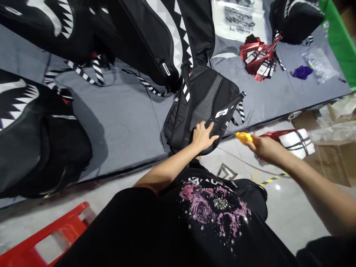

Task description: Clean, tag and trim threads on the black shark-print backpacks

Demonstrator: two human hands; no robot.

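Observation:
A black backpack [207,94] lies with its strap side up at the near edge of the grey-covered table. On its lower part rests my left hand [203,137], palm down with the fingers spread, holding nothing. To the right of the backpack, out over the floor, my right hand [257,144] is closed round a small yellow object [244,137], whose exact kind I cannot make out. Striped cords hang from the backpack's right side.
Large black bags with shark-teeth prints stand on the grey table [119,122] at the left and back. Red tags [257,59], a purple cloth [302,72] and clear plastic lie at the right. Cardboard boxes [333,161] and a red stool [55,233] are on the floor.

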